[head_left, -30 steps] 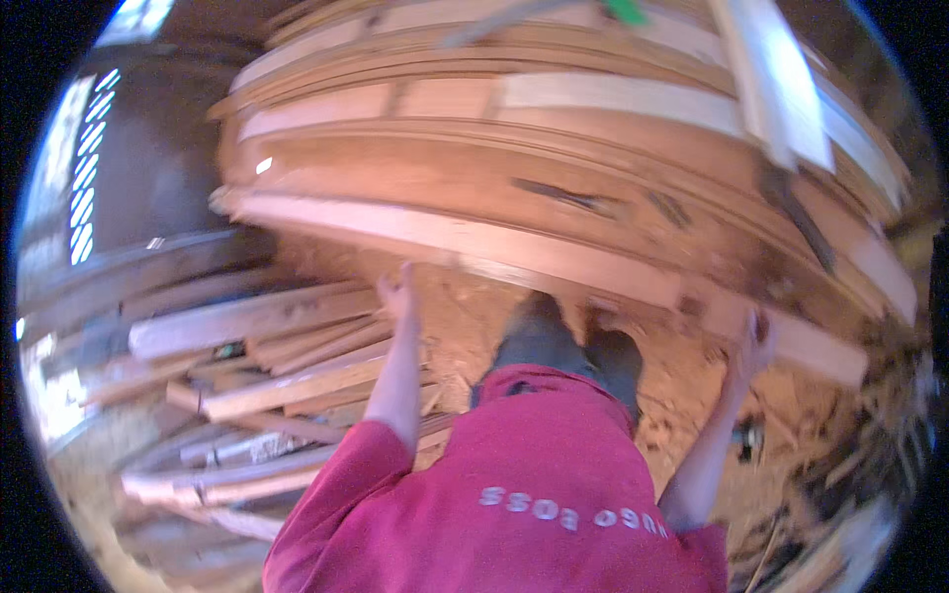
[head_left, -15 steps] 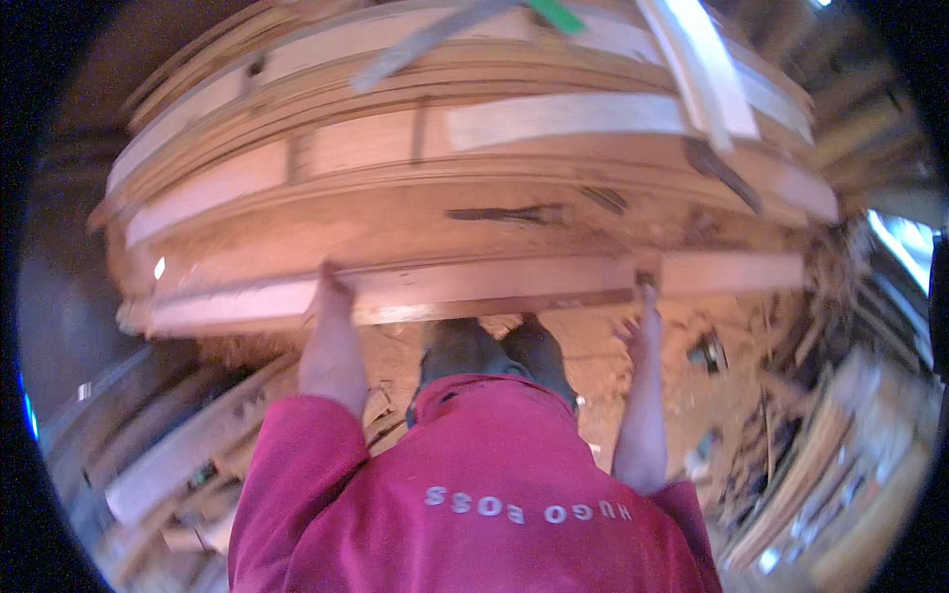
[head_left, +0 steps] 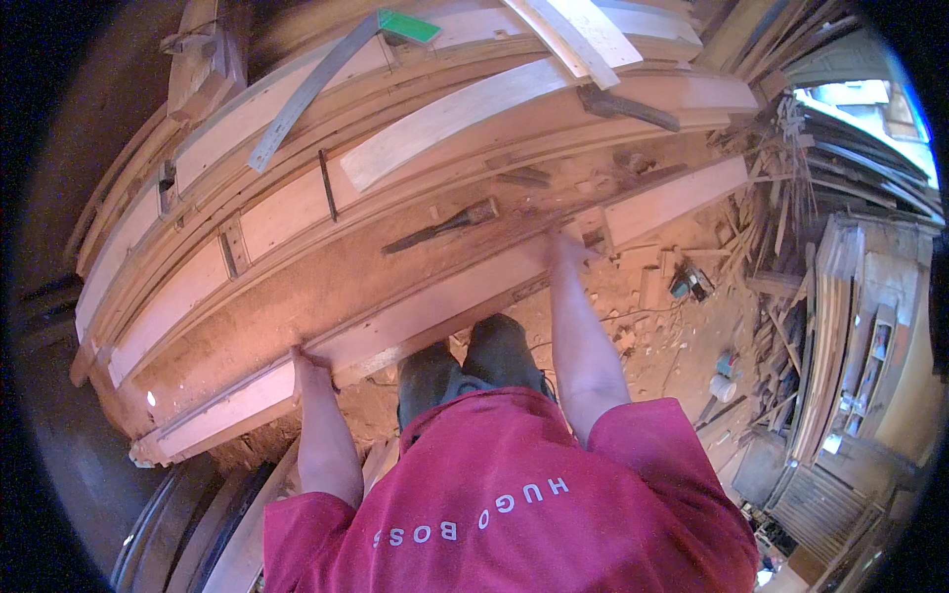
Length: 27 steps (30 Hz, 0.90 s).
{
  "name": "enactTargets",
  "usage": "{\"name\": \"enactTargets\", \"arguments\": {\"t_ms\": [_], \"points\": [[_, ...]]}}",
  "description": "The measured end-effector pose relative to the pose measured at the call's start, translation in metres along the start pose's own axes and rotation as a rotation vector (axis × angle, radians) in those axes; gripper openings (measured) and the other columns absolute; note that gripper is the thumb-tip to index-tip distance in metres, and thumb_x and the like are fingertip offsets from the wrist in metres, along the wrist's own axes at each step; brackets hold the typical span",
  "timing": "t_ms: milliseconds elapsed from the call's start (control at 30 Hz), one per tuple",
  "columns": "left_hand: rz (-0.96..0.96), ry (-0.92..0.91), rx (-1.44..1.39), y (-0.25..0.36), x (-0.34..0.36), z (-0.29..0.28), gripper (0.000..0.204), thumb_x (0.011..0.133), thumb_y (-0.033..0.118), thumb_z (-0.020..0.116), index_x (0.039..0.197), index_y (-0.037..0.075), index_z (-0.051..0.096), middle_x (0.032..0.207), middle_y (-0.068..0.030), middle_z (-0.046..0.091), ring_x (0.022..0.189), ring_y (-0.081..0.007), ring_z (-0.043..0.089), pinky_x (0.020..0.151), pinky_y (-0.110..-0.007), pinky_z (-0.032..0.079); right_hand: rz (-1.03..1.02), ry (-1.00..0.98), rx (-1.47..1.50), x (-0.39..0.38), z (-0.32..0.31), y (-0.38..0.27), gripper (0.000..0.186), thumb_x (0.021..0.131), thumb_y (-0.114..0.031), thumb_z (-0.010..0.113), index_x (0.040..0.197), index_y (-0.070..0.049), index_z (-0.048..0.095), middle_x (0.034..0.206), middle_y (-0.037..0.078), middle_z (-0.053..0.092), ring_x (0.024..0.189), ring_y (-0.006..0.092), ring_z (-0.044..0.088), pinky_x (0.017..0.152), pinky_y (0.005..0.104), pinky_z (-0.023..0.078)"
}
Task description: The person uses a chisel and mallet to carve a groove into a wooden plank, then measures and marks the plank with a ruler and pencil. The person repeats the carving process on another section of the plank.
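Observation:
A long pale wooden board (head_left: pixel 415 306) runs across the front of a stack of curved wooden pieces (head_left: pixel 277 217). My left hand (head_left: pixel 311 366) grips this board left of my knees. My right hand (head_left: pixel 565 247) touches it beside a notched, dark patch, its fingers smeared by motion. A dark chisel-like tool (head_left: pixel 435 227) lies on the wood behind the board. Higher up rest a metal square with a green end (head_left: pixel 407 27), a light curved strip (head_left: pixel 435 109) and crossed pale slats (head_left: pixel 568 40).
Wood scraps (head_left: pixel 652 287) litter the dusty floor (head_left: pixel 662 346) to the right, with a small power tool (head_left: pixel 692 282) and a white cup-like object (head_left: pixel 724 388). Piled boards and sticks (head_left: pixel 830 326) line the right side; more long pieces (head_left: pixel 208 524) lie at lower left.
The view has swung and tilted, showing more of the right-hand piles. My right hand has moved from below the board onto it; my left hand, away from it a second ago, now grips it.

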State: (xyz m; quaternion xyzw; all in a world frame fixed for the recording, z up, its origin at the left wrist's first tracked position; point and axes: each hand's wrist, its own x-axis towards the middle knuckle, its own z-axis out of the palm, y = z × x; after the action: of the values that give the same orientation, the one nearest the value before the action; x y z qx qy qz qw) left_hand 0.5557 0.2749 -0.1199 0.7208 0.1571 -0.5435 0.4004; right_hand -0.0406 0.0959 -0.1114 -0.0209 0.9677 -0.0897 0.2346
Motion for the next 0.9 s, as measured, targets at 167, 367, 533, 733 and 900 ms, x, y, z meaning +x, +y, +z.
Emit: {"name": "enactTargets", "arguments": {"t_ms": [167, 367, 533, 733, 900], "points": [[0.057, -0.002, -0.079, -0.017, -0.022, -0.039, 0.084, 0.073, 0.071, 0.061, 0.129, 0.011, 0.047, 0.125, -0.0166, 0.052, 0.105, -0.0270, 0.054, 0.079, -0.044, 0.050, 0.041, -0.028, 0.349, -0.066, -0.036, -0.007, 0.121, 0.075, -0.049, 0.079, 0.154, -0.012, -0.005, 0.155, 0.024, 0.022, 0.142, 0.0397, 0.024, 0.113, 0.0560, 0.025], [0.238, 0.039, -0.451, -0.051, -0.140, -0.010, 0.061, 0.079, 0.058, 0.059, 0.121, 0.013, 0.054, 0.111, -0.0110, 0.060, 0.098, -0.0249, 0.055, 0.076, -0.047, 0.048, -0.278, -0.567, 0.967, -0.034, -0.089, 0.063, 0.091, 0.074, -0.044, 0.080, 0.144, -0.015, 0.028, 0.140, 0.013, 0.042, 0.128, 0.0293, 0.041, 0.093, 0.0560, 0.046], [0.369, 0.192, -0.552, -0.103, -0.251, -0.064, 0.054, 0.080, 0.052, 0.062, 0.117, 0.013, 0.055, 0.105, -0.0077, 0.061, 0.097, -0.0251, 0.059, 0.079, -0.045, 0.050, -0.331, -0.784, 0.828, -0.055, -0.200, 0.136, 0.059, 0.086, -0.056, 0.061, 0.126, -0.014, 0.051, 0.116, 0.010, 0.058, 0.099, 0.0285, 0.059, 0.079, 0.0516, 0.055], [0.505, 0.095, -0.921, -0.132, -0.340, -0.082, 0.070, 0.076, 0.053, 0.067, 0.125, 0.007, 0.047, 0.113, -0.0134, 0.055, 0.109, -0.0293, 0.053, 0.097, -0.048, 0.044, -0.389, -1.004, 1.123, -0.027, -0.284, 0.176, 0.074, 0.081, -0.051, 0.066, 0.131, -0.001, 0.048, 0.121, 0.018, 0.059, 0.112, 0.0355, 0.057, 0.098, 0.0501, 0.046], [0.466, -0.030, -1.074, -0.152, -0.391, -0.072, 0.093, 0.074, 0.079, 0.053, 0.130, 0.006, 0.046, 0.113, -0.0153, 0.056, 0.109, -0.0305, 0.054, 0.096, -0.048, 0.046, -0.713, -1.021, 1.116, -0.077, -0.340, 0.149, 0.070, 0.082, -0.046, 0.066, 0.132, -0.001, 0.047, 0.121, 0.017, 0.059, 0.112, 0.0341, 0.057, 0.096, 0.0474, 0.047]]}}
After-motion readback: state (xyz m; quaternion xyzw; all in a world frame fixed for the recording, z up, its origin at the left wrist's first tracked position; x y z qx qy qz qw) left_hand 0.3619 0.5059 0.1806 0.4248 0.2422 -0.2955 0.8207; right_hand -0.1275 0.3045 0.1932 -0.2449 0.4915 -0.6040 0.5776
